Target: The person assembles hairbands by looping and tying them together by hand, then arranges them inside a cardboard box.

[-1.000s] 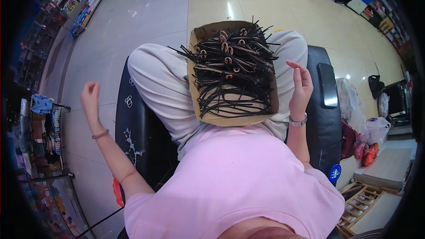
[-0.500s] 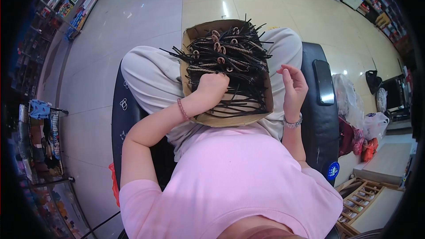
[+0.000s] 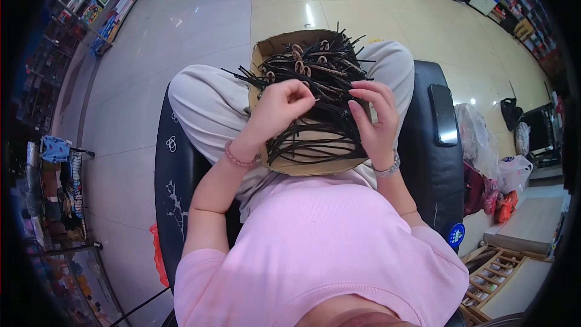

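A shallow cardboard box (image 3: 259, 56) rests on the lap, filled with thin black cords (image 3: 318, 139) and braided cord bracelets (image 3: 331, 72) that have brown ring-shaped parts. Over its left half is my left hand (image 3: 283, 108), thumb and forefinger pinched together above the cords; what lies between the fingertips is too small to make out. My right hand (image 3: 376, 120) is at the box's right side, thumb and fingers apart, their tips just above the cords. Nothing shows in its grasp. The hands hide part of the cords under them.
A black padded seat (image 3: 426, 188) surrounds the legs, with a phone (image 3: 443, 115) lying on its right side. White rubber-band-like loops (image 3: 171, 143) lie on the left side. Plastic bags (image 3: 514, 172) stand on the floor at right. Shelves with goods (image 3: 106, 9) line the left.
My left hand has risen from inside the box, its fingers now pinched. My right hand has moved left, from beside the box to over its right edge.
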Demonstrator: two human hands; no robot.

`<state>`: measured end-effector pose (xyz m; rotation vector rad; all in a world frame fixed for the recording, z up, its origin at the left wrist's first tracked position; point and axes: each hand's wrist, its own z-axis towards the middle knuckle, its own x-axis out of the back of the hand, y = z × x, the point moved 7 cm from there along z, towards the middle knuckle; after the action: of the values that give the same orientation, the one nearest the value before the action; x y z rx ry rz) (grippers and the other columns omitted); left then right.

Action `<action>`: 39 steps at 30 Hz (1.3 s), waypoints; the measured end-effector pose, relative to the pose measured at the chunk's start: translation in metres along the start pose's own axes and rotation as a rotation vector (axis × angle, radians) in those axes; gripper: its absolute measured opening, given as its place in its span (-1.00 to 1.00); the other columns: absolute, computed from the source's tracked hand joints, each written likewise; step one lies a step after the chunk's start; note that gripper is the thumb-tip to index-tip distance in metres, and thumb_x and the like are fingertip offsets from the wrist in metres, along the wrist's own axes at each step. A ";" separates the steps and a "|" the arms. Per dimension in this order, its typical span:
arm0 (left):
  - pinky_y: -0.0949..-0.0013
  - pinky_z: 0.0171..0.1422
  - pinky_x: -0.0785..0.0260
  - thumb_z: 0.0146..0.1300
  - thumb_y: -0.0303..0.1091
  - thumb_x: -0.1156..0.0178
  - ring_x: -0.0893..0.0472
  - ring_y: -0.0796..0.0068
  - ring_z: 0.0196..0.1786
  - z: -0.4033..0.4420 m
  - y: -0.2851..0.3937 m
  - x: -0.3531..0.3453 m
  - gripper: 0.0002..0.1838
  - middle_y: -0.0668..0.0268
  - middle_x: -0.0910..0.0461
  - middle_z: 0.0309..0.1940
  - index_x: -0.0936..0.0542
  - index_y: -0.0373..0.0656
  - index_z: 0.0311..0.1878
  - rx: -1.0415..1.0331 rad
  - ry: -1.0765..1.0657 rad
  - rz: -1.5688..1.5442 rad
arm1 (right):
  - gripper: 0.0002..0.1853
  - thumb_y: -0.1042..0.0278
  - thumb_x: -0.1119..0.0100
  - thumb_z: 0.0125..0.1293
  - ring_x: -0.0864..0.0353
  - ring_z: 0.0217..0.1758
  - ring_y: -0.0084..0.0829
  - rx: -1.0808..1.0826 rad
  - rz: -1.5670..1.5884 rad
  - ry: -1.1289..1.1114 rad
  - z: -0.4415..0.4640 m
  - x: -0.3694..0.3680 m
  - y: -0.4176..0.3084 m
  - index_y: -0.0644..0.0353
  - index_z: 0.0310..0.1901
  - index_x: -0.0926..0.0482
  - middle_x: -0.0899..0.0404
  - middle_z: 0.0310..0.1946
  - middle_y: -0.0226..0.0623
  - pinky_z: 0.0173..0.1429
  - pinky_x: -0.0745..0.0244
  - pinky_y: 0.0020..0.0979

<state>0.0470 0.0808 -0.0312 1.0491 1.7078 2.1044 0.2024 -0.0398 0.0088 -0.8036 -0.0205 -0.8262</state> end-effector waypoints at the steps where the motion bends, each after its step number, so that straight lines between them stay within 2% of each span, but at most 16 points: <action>1: 0.41 -0.46 -0.42 0.20 -0.40 -0.30 -0.61 0.44 -0.50 0.001 0.004 0.004 -0.86 0.25 -0.64 -0.47 -0.59 -0.27 -0.39 -0.004 0.003 0.002 | -0.81 0.53 -0.23 0.21 -0.53 -0.03 -0.35 0.005 0.001 0.001 0.003 -0.003 -0.004 0.18 -0.14 -0.67 -0.65 -0.09 -0.32 0.14 -0.41 -0.38; 5: 0.63 -0.44 -0.42 0.35 -0.35 -0.25 -0.59 0.63 -0.46 0.002 0.003 -0.003 -0.87 0.32 -0.62 -0.41 -0.59 -0.23 -0.23 0.244 -0.144 -0.909 | -0.82 0.51 -0.28 0.15 -0.49 0.11 -0.25 0.104 -0.178 -0.052 0.009 -0.016 -0.024 0.18 -0.18 -0.68 -0.64 0.00 -0.30 0.24 -0.37 -0.27; 6: 0.63 -0.44 -0.42 0.35 -0.35 -0.25 -0.59 0.63 -0.46 0.003 0.001 -0.004 -0.87 0.32 -0.62 -0.41 -0.59 -0.23 -0.23 0.242 -0.144 -0.909 | -0.82 0.51 -0.28 0.15 -0.49 0.11 -0.25 0.106 -0.178 -0.052 0.010 -0.018 -0.026 0.18 -0.18 -0.68 -0.64 0.00 -0.30 0.24 -0.37 -0.27; 10: 0.68 -0.37 -0.50 0.39 -0.39 -0.20 -0.63 0.60 -0.42 0.006 -0.007 -0.022 -0.88 0.29 -0.62 -0.36 -0.56 -0.21 -0.11 0.253 -0.303 -1.237 | -0.87 0.49 -0.29 0.16 -0.48 0.19 -0.25 0.104 -0.155 0.063 0.016 -0.014 -0.028 0.20 -0.23 -0.69 -0.64 0.05 -0.28 0.30 -0.35 -0.26; 16: 0.66 -0.32 -0.55 0.38 -0.40 -0.21 -0.66 0.56 -0.37 0.003 0.003 -0.029 -0.86 0.26 -0.63 -0.34 -0.56 -0.25 -0.09 0.258 -0.241 -1.242 | -0.87 0.49 -0.28 0.16 -0.46 0.24 -0.23 -0.018 0.029 -0.060 0.011 -0.021 -0.009 0.22 -0.23 -0.69 -0.64 0.06 -0.26 0.38 -0.29 -0.26; 21: 0.65 -0.28 -0.58 0.36 -0.44 -0.21 -0.69 0.52 -0.33 0.000 0.007 -0.030 -0.86 0.23 -0.65 -0.32 -0.57 -0.28 -0.09 0.261 -0.196 -1.182 | -0.87 0.50 -0.26 0.18 -0.52 0.18 -0.29 -0.091 0.148 -0.086 0.010 -0.024 -0.006 0.24 -0.23 -0.69 -0.68 -0.02 -0.27 0.40 -0.26 -0.24; 26: 0.63 -0.28 -0.56 0.32 -0.51 -0.22 -0.68 0.50 -0.35 -0.002 0.003 -0.028 -0.86 0.20 -0.66 -0.30 -0.58 -0.29 -0.08 0.286 -0.142 -1.143 | -0.88 0.52 -0.23 0.20 -0.59 -0.02 -0.37 -0.091 0.159 -0.115 0.010 -0.024 -0.007 0.26 -0.23 -0.68 -0.71 -0.16 -0.32 0.40 -0.27 -0.23; 30: 0.57 -0.19 -0.53 0.29 -0.57 -0.20 -0.63 0.50 -0.34 -0.003 0.007 -0.025 -0.86 0.25 -0.64 -0.35 -0.58 -0.26 -0.10 0.136 -0.104 -1.057 | -0.93 0.52 -0.29 0.16 -0.59 -0.24 -0.45 -0.211 0.264 -0.104 0.005 -0.024 0.003 0.23 -0.30 -0.68 -0.72 -0.33 -0.41 0.34 -0.31 -0.25; 35: 0.58 -0.16 -0.48 0.25 -0.61 -0.22 -0.59 0.55 -0.33 -0.005 0.017 -0.018 -0.83 0.25 -0.65 -0.33 -0.59 -0.28 -0.09 -0.053 0.023 -0.867 | -0.94 0.58 -0.29 0.14 -0.54 -0.30 -0.49 -0.180 0.305 -0.138 0.004 -0.027 0.000 0.28 -0.32 -0.67 -0.69 -0.35 -0.41 0.38 -0.27 -0.22; 39: 0.59 -0.13 -0.46 0.23 -0.62 -0.23 -0.57 0.58 -0.30 -0.008 0.020 -0.016 -0.82 0.27 -0.64 -0.33 -0.59 -0.27 -0.10 -0.067 0.050 -0.815 | -0.92 0.60 -0.32 0.10 -0.53 -0.31 -0.51 -0.119 0.243 -0.116 0.006 -0.024 -0.001 0.26 -0.34 -0.67 -0.67 -0.38 -0.42 0.37 -0.28 -0.23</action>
<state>0.0581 0.0594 -0.0198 0.1941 1.6689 1.6289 0.1864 -0.0208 0.0058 -0.9447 0.0232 -0.5540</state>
